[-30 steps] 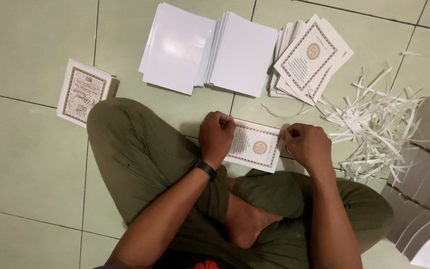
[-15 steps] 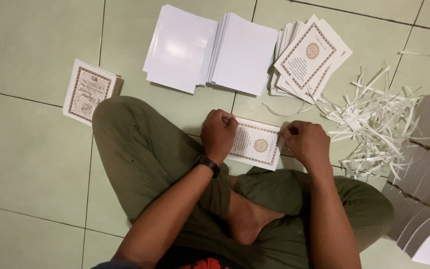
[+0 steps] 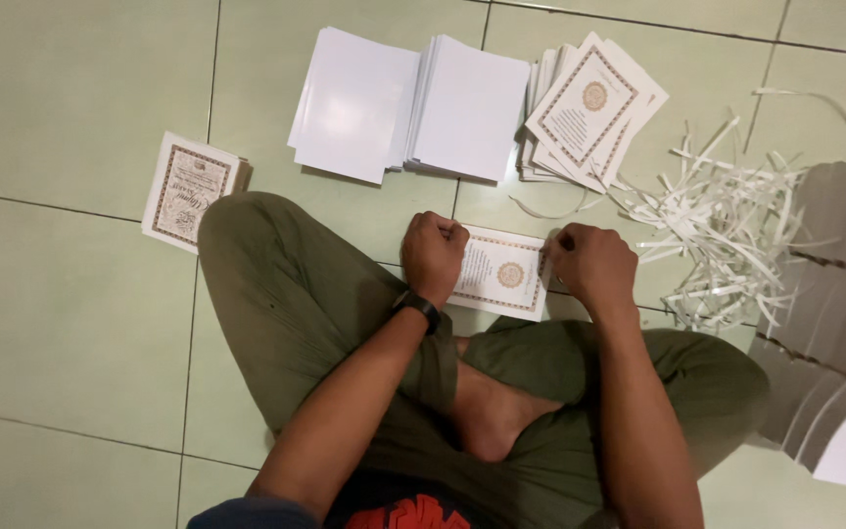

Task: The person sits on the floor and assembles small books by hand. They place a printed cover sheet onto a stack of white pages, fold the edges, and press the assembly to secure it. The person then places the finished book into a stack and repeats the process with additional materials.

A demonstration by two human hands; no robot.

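On the tiled floor [image 3: 80, 323], between crossed knees, lay a printed card [image 3: 499, 274]; left hand [image 3: 433, 253] fisted on its left edge, right hand [image 3: 587, 264] fingers pinched on its right edge. Paper strips [image 3: 727, 235] just beside.

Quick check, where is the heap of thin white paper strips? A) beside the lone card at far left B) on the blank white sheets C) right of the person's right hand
C: the heap of thin white paper strips lies on the green tiled floor, right of the right hand.
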